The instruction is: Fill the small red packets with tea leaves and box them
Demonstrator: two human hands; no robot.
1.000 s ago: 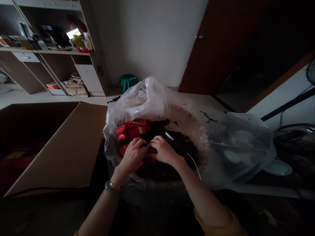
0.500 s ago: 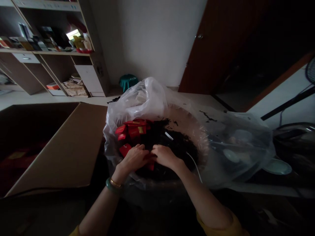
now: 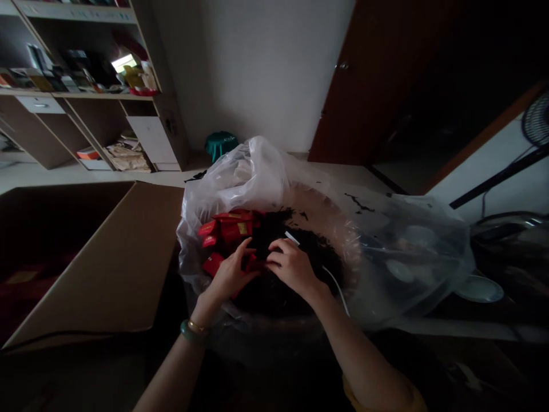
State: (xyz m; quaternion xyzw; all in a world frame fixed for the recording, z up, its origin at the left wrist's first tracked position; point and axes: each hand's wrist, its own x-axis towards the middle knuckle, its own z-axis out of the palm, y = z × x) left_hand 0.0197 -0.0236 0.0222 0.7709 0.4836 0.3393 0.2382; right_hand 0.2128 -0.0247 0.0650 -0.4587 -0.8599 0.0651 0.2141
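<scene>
A round basket lined with a clear plastic bag (image 3: pixel 257 171) holds dark loose leaves, like tea (image 3: pixel 317 246). Red packets with gold marks (image 3: pixel 234 230) are heaped on its left side. Over the leaves, my left hand (image 3: pixel 231 274) has its thumb and fingers around a small red packet (image 3: pixel 249 262), partly hidden by the fingers. My right hand (image 3: pixel 294 264) meets it from the right, fingers bent and pinched at the packet's dim far end. A white strip (image 3: pixel 291 237) lies just beyond my right hand, and a thin white curved piece (image 3: pixel 337 289) rests near the right forearm.
An open cardboard box (image 3: pixel 103 269) with red packets inside stands at the left. Loose clear plastic (image 3: pixel 412 252) spreads to the right, near a pale dish (image 3: pixel 479 289). A fan (image 3: pixel 536 123), a brown door (image 3: pixel 338 103), a green covered bin (image 3: pixel 220 146) and shelves (image 3: pixel 98 94) stand farther back.
My hands have drawn slightly apart and their fingers have opened out more around the red packet. The view has shifted slightly, while the heaped packets stay in place.
</scene>
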